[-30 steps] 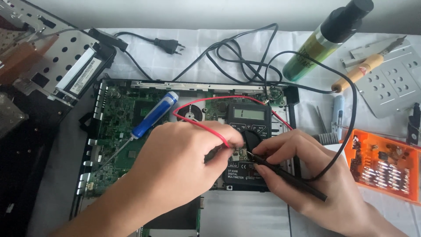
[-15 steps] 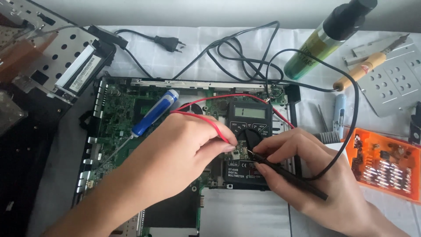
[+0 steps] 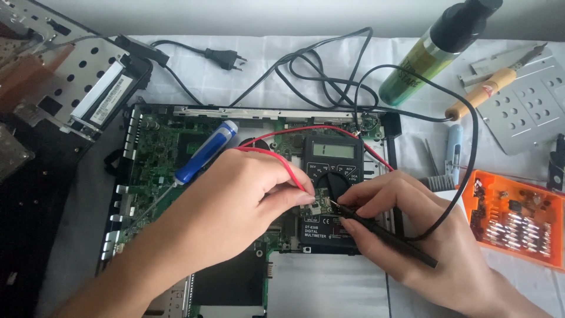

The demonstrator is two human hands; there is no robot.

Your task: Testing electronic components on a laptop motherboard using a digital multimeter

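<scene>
1. My left hand (image 3: 235,206) pinches the thin red test lead (image 3: 276,158) tight between thumb and fingers, its tip hidden down at the green circuit board (image 3: 159,147).
2. My right hand (image 3: 424,229) is closed pen-style round the slim black probe (image 3: 385,231), its point touching a small part beside the black digital multimeter (image 3: 332,176) lying on the board.
3. Risk, I'd say: both tips sit close together; a wobble could bridge neighbouring contacts.
4. The blue-handled screwdriver (image 3: 206,152) rests loose on the board and might roll.
</scene>
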